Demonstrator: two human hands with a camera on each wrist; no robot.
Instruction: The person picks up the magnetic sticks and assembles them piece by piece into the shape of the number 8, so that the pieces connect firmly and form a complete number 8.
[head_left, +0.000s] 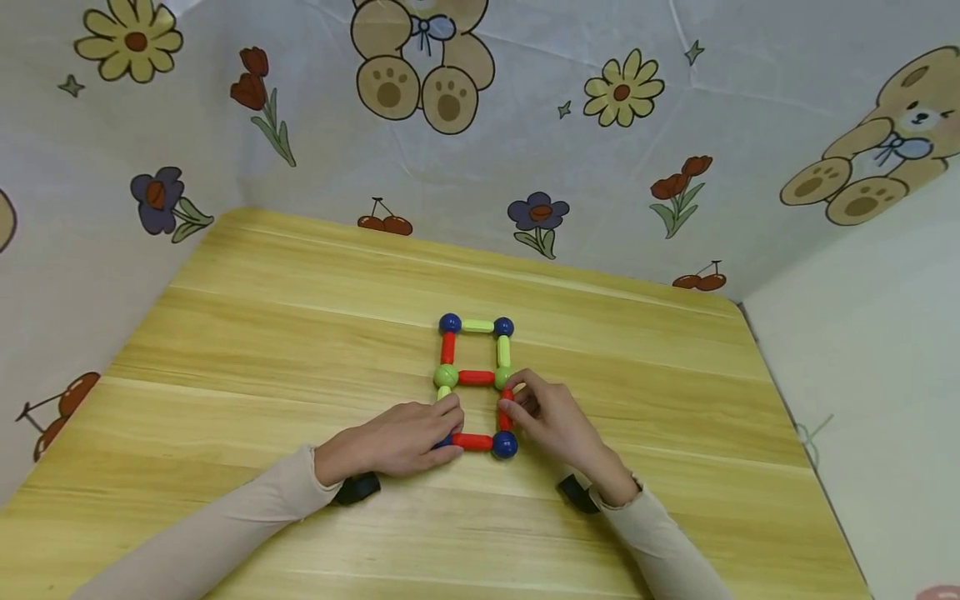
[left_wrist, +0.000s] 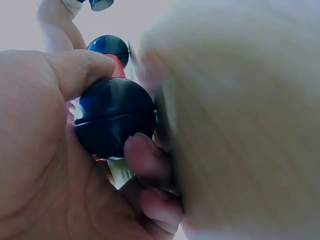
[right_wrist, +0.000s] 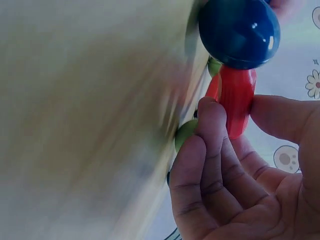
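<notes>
A flat frame of rods and balls lies on the table, two squares joined end to end. My left hand (head_left: 408,435) grips the dark blue ball (left_wrist: 116,119) at the near left corner and covers most of it in the head view. My right hand (head_left: 558,421) pinches the red rod (right_wrist: 238,100) on the near right side between thumb and fingers. That rod runs from a blue ball (head_left: 505,444) at the near right corner to a green ball (head_left: 503,377). Another red rod (head_left: 474,442) forms the near edge, between the hands.
The far square has two blue balls at its corners, a yellow-green rod (head_left: 477,326) across the top and a red rod (head_left: 448,348) at left. A green ball (head_left: 446,377) joins the squares at left. Behind the wooden table (head_left: 300,275) hangs a patterned cloth (head_left: 315,92).
</notes>
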